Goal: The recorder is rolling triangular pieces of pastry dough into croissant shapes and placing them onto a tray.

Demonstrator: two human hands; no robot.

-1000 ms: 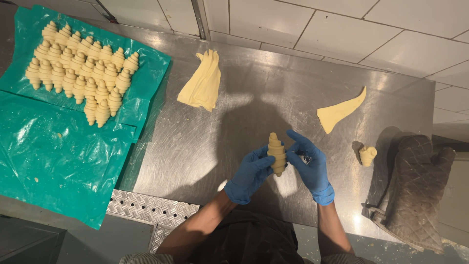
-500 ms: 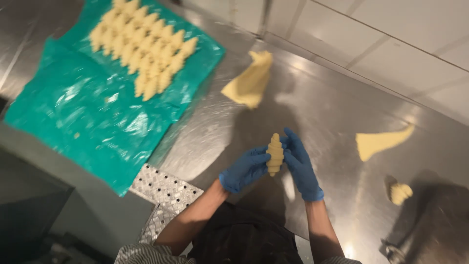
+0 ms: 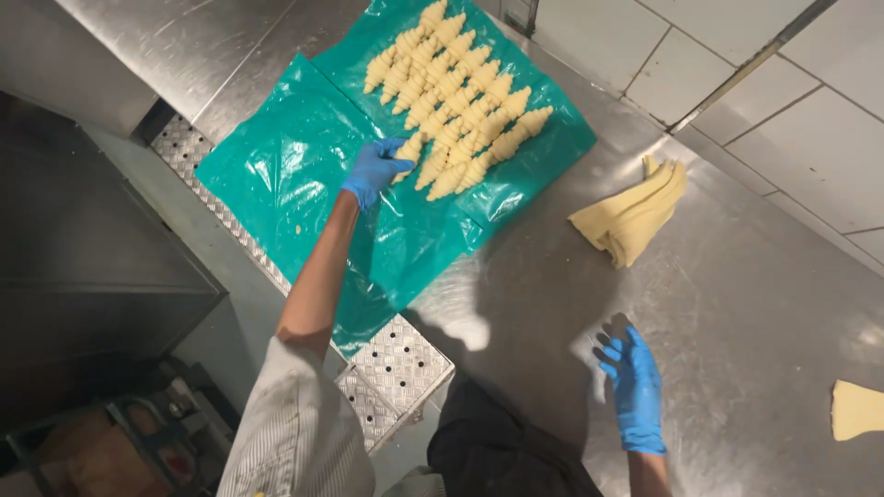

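My left hand (image 3: 373,171), in a blue glove, reaches out over the green plastic sheet (image 3: 304,175) and grips a rolled raw croissant (image 3: 410,147) at the near end of the rows. Several rows of shaped raw croissants (image 3: 460,92) lie on the sheet beyond it. My right hand (image 3: 633,379), also gloved in blue, hovers open above the steel table (image 3: 737,304) with nothing in it. A stack of cut dough triangles (image 3: 631,219) lies on the table to the right of the sheet.
A single piece of dough (image 3: 856,410) lies at the right edge of the table. A perforated metal tray (image 3: 391,373) sticks out under the sheet at the table's near edge. A white tiled wall (image 3: 783,101) runs behind the table.
Both hands held the rolled croissant in front of me before. Now my left hand has carried it out to the green sheet, and my right hand has let go and stayed near.
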